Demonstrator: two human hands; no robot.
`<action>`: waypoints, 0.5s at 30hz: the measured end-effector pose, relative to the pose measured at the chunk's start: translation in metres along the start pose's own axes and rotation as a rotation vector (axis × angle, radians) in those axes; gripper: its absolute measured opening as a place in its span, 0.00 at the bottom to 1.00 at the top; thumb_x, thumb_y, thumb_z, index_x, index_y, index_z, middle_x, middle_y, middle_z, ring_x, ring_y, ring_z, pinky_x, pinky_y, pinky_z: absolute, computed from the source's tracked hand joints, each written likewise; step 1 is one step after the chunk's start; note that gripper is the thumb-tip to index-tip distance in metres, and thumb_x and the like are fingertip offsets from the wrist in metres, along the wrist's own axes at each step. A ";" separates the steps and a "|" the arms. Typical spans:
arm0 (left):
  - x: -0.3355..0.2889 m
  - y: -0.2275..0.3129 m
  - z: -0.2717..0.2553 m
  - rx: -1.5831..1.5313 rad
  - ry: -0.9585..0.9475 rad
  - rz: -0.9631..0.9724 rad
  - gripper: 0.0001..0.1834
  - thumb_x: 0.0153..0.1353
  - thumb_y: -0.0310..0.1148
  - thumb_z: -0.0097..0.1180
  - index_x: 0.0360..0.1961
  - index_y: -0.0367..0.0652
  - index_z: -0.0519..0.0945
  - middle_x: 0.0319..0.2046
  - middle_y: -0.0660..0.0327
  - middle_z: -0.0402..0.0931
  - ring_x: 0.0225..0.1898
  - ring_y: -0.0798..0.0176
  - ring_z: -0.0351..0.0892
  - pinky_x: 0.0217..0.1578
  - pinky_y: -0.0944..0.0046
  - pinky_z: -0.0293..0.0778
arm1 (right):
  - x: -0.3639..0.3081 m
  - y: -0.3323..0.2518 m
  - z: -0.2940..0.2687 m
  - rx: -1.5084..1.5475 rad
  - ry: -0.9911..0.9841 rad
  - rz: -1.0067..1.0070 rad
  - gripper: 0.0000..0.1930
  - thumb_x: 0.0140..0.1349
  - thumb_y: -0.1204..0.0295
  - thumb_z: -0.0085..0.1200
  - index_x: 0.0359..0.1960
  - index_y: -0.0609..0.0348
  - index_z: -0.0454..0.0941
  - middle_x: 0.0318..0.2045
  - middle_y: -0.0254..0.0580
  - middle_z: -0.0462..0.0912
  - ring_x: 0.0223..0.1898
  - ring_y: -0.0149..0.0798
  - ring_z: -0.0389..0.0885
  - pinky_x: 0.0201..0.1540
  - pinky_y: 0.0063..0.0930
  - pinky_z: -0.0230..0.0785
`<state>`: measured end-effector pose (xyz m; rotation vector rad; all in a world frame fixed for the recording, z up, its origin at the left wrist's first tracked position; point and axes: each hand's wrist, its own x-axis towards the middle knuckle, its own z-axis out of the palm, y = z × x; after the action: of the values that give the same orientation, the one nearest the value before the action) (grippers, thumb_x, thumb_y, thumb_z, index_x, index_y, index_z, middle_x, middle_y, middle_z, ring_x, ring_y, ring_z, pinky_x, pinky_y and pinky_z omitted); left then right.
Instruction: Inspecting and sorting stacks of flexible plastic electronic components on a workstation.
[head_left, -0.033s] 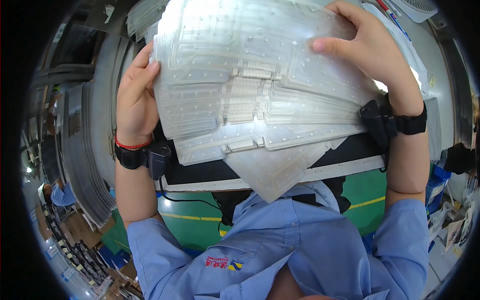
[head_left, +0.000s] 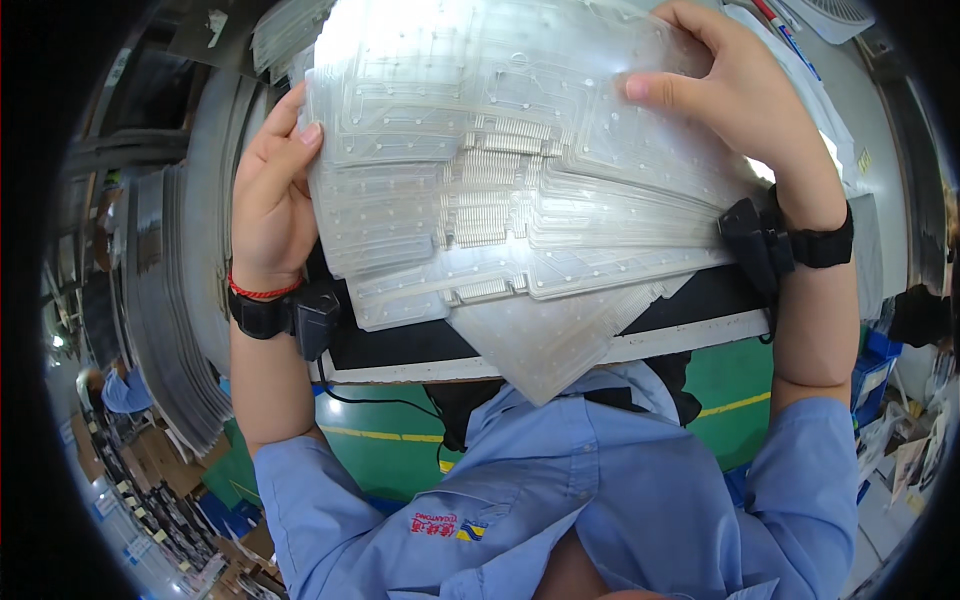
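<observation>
A fanned stack of clear plastic circuit sheets (head_left: 500, 180) with printed traces fills the upper middle of the head view. My left hand (head_left: 272, 195) grips the stack's left edge, thumb on top. My right hand (head_left: 735, 105) holds the upper right part, fingers spread over the top sheet. Both wrists wear black bands with small black devices. The stack hangs over a black work surface with a white front edge (head_left: 600, 350).
More piles of clear sheets (head_left: 170, 300) stand on the left side. A grey table (head_left: 870, 150) with papers lies on the right. Green floor with a yellow line (head_left: 380, 450) shows below. Another person in blue (head_left: 110, 390) is at far left.
</observation>
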<state>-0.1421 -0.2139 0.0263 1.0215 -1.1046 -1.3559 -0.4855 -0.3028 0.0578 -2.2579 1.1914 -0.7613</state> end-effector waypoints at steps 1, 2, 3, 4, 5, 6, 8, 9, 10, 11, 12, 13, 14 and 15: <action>0.000 -0.001 0.001 0.033 0.011 0.017 0.23 0.70 0.34 0.45 0.62 0.33 0.65 0.52 0.54 0.76 0.53 0.66 0.76 0.54 0.68 0.70 | -0.003 -0.012 0.001 -0.070 0.033 0.000 0.25 0.42 0.63 0.73 0.38 0.65 0.77 0.31 0.48 0.79 0.35 0.40 0.77 0.41 0.29 0.68; -0.001 -0.002 0.002 0.065 0.022 0.034 0.23 0.70 0.34 0.45 0.62 0.33 0.65 0.52 0.54 0.76 0.52 0.66 0.76 0.54 0.68 0.70 | -0.001 -0.018 -0.003 -0.075 0.012 0.045 0.25 0.41 0.63 0.72 0.38 0.65 0.77 0.31 0.48 0.80 0.35 0.40 0.77 0.40 0.28 0.68; -0.001 -0.003 0.001 0.048 0.026 0.022 0.23 0.70 0.35 0.45 0.62 0.33 0.65 0.52 0.54 0.76 0.52 0.66 0.76 0.54 0.68 0.70 | 0.000 -0.025 -0.008 -0.080 -0.008 0.089 0.25 0.41 0.62 0.72 0.38 0.65 0.77 0.31 0.47 0.80 0.35 0.40 0.78 0.40 0.28 0.68; -0.001 -0.005 0.000 0.030 0.031 0.011 0.23 0.70 0.35 0.45 0.62 0.33 0.65 0.52 0.54 0.76 0.52 0.66 0.76 0.54 0.68 0.71 | 0.006 -0.032 -0.019 -0.021 -0.082 0.178 0.25 0.41 0.62 0.72 0.37 0.65 0.77 0.31 0.47 0.80 0.34 0.39 0.78 0.40 0.28 0.68; -0.001 -0.005 0.000 0.013 0.036 0.000 0.23 0.70 0.35 0.45 0.62 0.33 0.65 0.52 0.54 0.76 0.52 0.66 0.76 0.54 0.67 0.71 | 0.008 -0.031 -0.019 -0.004 -0.105 0.196 0.24 0.41 0.62 0.72 0.37 0.65 0.78 0.30 0.47 0.80 0.34 0.39 0.78 0.40 0.28 0.68; 0.000 -0.005 0.001 0.009 0.041 0.000 0.23 0.70 0.35 0.45 0.63 0.33 0.65 0.52 0.54 0.76 0.52 0.66 0.76 0.54 0.67 0.71 | 0.008 -0.030 -0.021 0.009 -0.123 0.221 0.24 0.42 0.63 0.72 0.37 0.65 0.78 0.30 0.46 0.80 0.34 0.38 0.78 0.40 0.28 0.68; 0.000 -0.005 0.003 0.000 0.052 0.001 0.24 0.70 0.35 0.45 0.63 0.33 0.64 0.52 0.53 0.76 0.52 0.66 0.76 0.54 0.67 0.71 | 0.004 -0.016 -0.010 -0.050 -0.056 0.130 0.23 0.42 0.63 0.72 0.36 0.64 0.78 0.30 0.45 0.80 0.34 0.37 0.77 0.40 0.27 0.68; 0.000 -0.004 0.003 -0.015 0.031 0.005 0.23 0.70 0.34 0.45 0.63 0.33 0.64 0.53 0.53 0.76 0.52 0.66 0.76 0.54 0.67 0.71 | 0.004 -0.016 -0.010 -0.028 -0.065 0.141 0.23 0.42 0.63 0.72 0.36 0.64 0.78 0.30 0.45 0.80 0.34 0.37 0.77 0.40 0.27 0.68; 0.000 -0.004 0.002 -0.030 0.010 0.010 0.23 0.70 0.34 0.45 0.63 0.33 0.64 0.53 0.53 0.75 0.52 0.65 0.76 0.53 0.67 0.71 | 0.004 -0.017 -0.010 -0.007 -0.073 0.152 0.23 0.42 0.63 0.72 0.36 0.64 0.78 0.30 0.44 0.80 0.34 0.37 0.77 0.40 0.27 0.68; 0.000 -0.003 0.001 -0.046 -0.011 0.015 0.23 0.70 0.34 0.45 0.63 0.33 0.64 0.53 0.53 0.75 0.52 0.65 0.76 0.53 0.67 0.71 | 0.004 -0.017 -0.010 0.015 -0.082 0.163 0.23 0.42 0.63 0.72 0.36 0.64 0.78 0.30 0.44 0.80 0.34 0.37 0.77 0.40 0.27 0.68; 0.000 -0.002 0.000 -0.032 0.006 0.014 0.23 0.70 0.33 0.45 0.63 0.33 0.64 0.53 0.53 0.75 0.52 0.65 0.76 0.53 0.67 0.71 | 0.004 -0.016 -0.010 0.033 -0.078 0.154 0.22 0.42 0.64 0.72 0.36 0.64 0.78 0.30 0.44 0.80 0.34 0.36 0.77 0.40 0.27 0.68; -0.001 0.000 0.000 -0.018 0.022 0.013 0.23 0.70 0.32 0.44 0.63 0.33 0.64 0.53 0.53 0.75 0.52 0.65 0.76 0.53 0.67 0.71 | 0.004 -0.015 -0.009 0.051 -0.074 0.146 0.22 0.42 0.64 0.72 0.36 0.64 0.78 0.30 0.43 0.80 0.34 0.36 0.77 0.40 0.27 0.68; -0.001 0.001 0.000 -0.004 0.039 0.012 0.22 0.70 0.32 0.44 0.63 0.33 0.64 0.53 0.53 0.75 0.52 0.65 0.76 0.53 0.67 0.71 | 0.004 -0.013 -0.009 0.068 -0.069 0.137 0.22 0.42 0.64 0.72 0.36 0.64 0.78 0.30 0.43 0.80 0.34 0.36 0.77 0.39 0.26 0.68; -0.001 0.000 0.001 0.011 0.044 0.007 0.22 0.70 0.31 0.44 0.63 0.33 0.64 0.53 0.53 0.75 0.52 0.65 0.76 0.53 0.66 0.71 | 0.004 -0.008 -0.008 0.066 -0.037 0.113 0.22 0.42 0.65 0.72 0.36 0.64 0.78 0.30 0.43 0.80 0.34 0.35 0.77 0.39 0.26 0.68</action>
<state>-0.1427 -0.2132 0.0268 1.0498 -1.0832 -1.3169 -0.4841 -0.3035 0.0697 -2.1228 1.2457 -0.7020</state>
